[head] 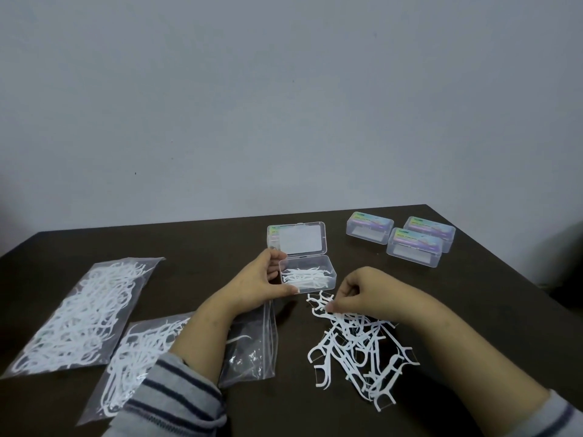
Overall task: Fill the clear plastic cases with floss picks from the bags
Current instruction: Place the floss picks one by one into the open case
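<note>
An open clear case stands mid-table with its lid upright and several white floss picks inside. My left hand grips its left end, thumb at the front corner. A loose heap of floss picks lies just in front of the case. My right hand hovers over the heap's far end, fingers curled down and pinching picks there. Two full bags of picks lie at the left: a far bag and a near bag. A nearly empty bag lies under my left forearm.
Three closed clear cases with colourful labels stand at the back right of the dark table. A grey wall rises behind the table's far edge. The table's right edge slants close by the closed cases.
</note>
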